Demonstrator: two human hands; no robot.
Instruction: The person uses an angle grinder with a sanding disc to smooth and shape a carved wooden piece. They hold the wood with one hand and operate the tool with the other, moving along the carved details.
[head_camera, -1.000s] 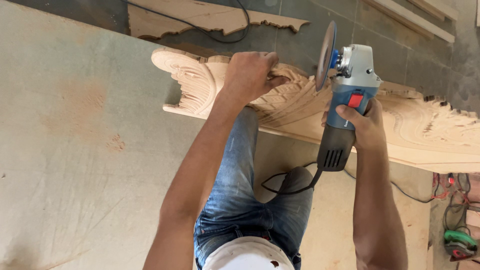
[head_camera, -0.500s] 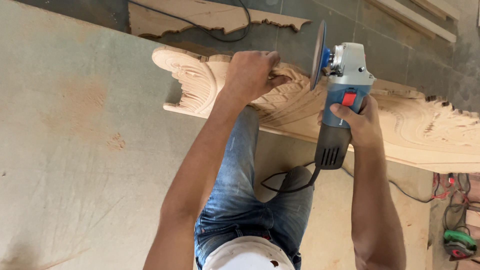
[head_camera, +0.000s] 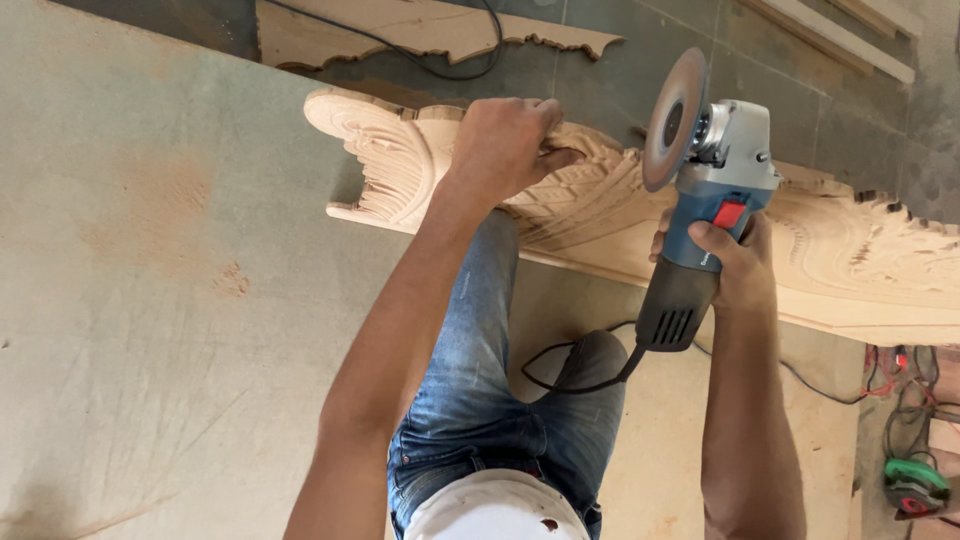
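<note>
Two hands were at work over one long carved wooden panel (head_camera: 600, 200), which lay across a big sheet of board and ran from a fan-shaped scroll at its left end off to the right edge of the view. The left hand (head_camera: 505, 145) rested on the far, upper part of the carving, its fingers curled down and gripping the raised wood. The right hand (head_camera: 735, 265) was clenched around the blue-grey body of an angle grinder (head_camera: 705, 210), fingers wrapped just below the red switch. The grinder's round disc (head_camera: 675, 118) stood tilted on edge, just above the carving to the right of the left hand; whether it touched the wood could not be told. A black cord (head_camera: 570, 375) looped from the dark tail of the tool down across the person's jeans-clad knee.

No boxes, bins or other containers showed anywhere.

The large board (head_camera: 170, 280) underneath was pale, dusty and faintly stained, filling the left and near parts of the scene. Beyond it lay a grey tiled floor (head_camera: 830, 110), where a second flat piece of cut wood (head_camera: 420, 28) with a scalloped edge sat on the far side, a cable crossing it. Wooden strips (head_camera: 840, 38) lay at the far right. At the near right edge a green tool (head_camera: 912, 485) sat among tangled wires.
</note>
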